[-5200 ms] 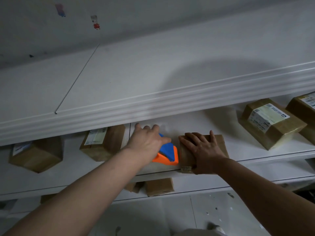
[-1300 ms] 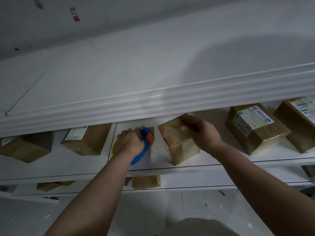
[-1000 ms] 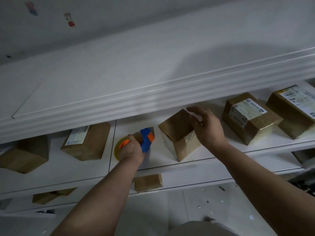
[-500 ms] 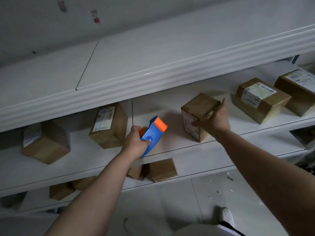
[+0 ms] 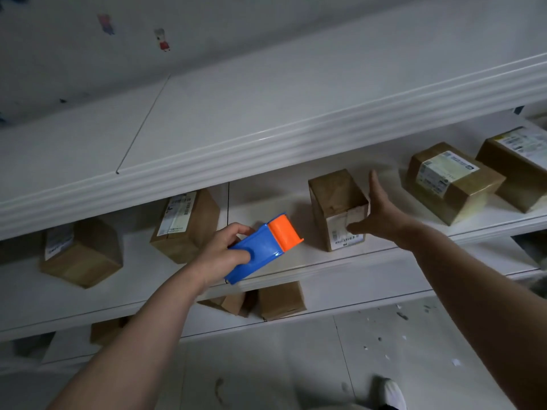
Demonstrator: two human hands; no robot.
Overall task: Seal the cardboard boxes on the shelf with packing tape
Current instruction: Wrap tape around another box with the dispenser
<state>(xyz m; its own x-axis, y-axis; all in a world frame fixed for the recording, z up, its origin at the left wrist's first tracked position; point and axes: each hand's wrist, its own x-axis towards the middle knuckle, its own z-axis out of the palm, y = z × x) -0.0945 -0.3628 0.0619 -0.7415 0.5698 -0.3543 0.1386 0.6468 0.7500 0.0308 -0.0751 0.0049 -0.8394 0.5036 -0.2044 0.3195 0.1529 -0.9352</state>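
- Left hand [image 5: 220, 255]: fingers and thumb are curled round the blue plastic tape dispenser [image 5: 257, 250]. Its orange end piece [image 5: 284, 233] points up and right, toward the middle box.
- The dispenser is held over the front lip of the white middle shelf board [image 5: 260, 196]. Whether it touches the board cannot be told.
- Right hand [image 5: 381, 214]: fingers are straight and spread apart, holding nothing. The palm faces the right side of the small brown cardboard box [image 5: 334, 193] and the thumb overlaps its labelled front face. Contact cannot be confirmed.
- The small box stands upright on the middle board, near the front edge, between the dispenser and the right hand. A white printed label sits low on its front face.
- Left of the dispenser on the same board: a labelled brown cardboard box [image 5: 183, 226], and further left a second labelled brown box [image 5: 80, 253].
- Right of the right hand: a larger brown carton with a broad white shipping label [image 5: 450, 182], and beside it a carton at the frame edge [image 5: 518, 164].
- Lower shelf: plain brown boxes [image 5: 281, 300], partly hidden by the board above.
- White top shelf [image 5: 266, 113] overhangs the row.
- Floor: a white shoe [image 5: 390, 392]. Wall: two small stickers [image 5: 161, 39].
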